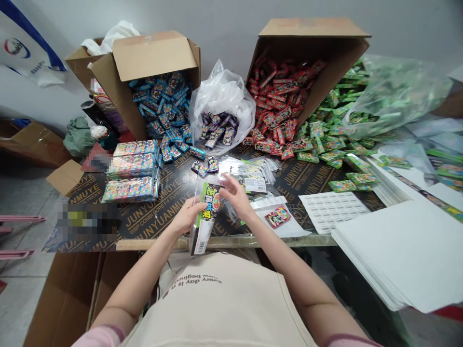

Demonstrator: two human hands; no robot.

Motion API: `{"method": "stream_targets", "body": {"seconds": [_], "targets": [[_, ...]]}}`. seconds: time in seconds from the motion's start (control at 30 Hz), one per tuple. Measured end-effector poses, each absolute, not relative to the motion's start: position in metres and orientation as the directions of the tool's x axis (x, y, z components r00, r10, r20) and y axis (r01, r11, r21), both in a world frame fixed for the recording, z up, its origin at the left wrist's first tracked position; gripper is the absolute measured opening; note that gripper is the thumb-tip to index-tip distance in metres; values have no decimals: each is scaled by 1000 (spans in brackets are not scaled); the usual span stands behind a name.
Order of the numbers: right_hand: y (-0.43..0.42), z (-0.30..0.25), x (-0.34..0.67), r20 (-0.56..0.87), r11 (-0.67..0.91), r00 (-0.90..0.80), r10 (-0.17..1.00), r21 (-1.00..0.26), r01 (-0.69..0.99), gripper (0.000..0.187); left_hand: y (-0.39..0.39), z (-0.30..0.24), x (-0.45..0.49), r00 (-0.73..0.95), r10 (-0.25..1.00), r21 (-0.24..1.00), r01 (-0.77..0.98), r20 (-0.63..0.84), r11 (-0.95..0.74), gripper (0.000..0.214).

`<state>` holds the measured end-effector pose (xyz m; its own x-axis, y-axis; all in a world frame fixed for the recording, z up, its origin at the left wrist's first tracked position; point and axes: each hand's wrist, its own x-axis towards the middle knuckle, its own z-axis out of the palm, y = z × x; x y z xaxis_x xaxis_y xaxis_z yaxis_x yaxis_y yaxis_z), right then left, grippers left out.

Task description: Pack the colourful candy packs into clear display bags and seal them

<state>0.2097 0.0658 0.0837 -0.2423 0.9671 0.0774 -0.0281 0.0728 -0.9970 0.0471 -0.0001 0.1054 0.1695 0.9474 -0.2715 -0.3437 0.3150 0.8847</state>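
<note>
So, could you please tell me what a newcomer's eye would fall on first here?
Probably the red packets spilling from the right-hand cardboard box, with green packets heaped to their right. Blue packets spill from another cardboard box farther left. Front and centre, the left hand holds a printed plastic pouch.

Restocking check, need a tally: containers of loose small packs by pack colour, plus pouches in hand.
Blue-pack carton: 1
Red-pack carton: 1
Purple-pack plastic bag: 1
Green-pack plastic bag: 1
Pouch in the left hand: 1
Total: 5
</note>
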Motion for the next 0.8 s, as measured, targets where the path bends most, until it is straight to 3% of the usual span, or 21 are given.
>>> {"method": "stream_targets", "body": {"seconds": [0.1,0.23,0.33,0.4,0.5,0.57,0.7,0.8], "targets": [[59,78,205,-78,-129,-471,879,-989,-76,43,1,103,43,106,974,959,-182,-202,218,34],[58,82,200,-93,-146,-409,908,-984,-100,40,-1,97,39,0,986,985,46,-169,169,34],[61,86,198,-111,-162,-356,928,-980,-116,37,0,92,35,-38,978,978,36,-205,207,40],[58,86,199,-148,-221,-411,899,-966,-137,37,3,90,32,-82,975,978,2,-207,208,42],[49,83,205,-219,-355,-641,736,-931,-88,44,9,87,26,-157,971,983,-51,-181,175,43],[44,79,210,-259,-392,-701,665,-919,-32,44,11,86,24,-161,974,986,-74,-161,151,43],[47,77,221,-248,-326,-559,791,-944,-44,39,8,83,26,22,977,972,-100,-210,211,41],[52,72,225,-202,-285,-537,819,-956,-75,43,5,80,29,130,965,961,-132,-228,245,42]]}}
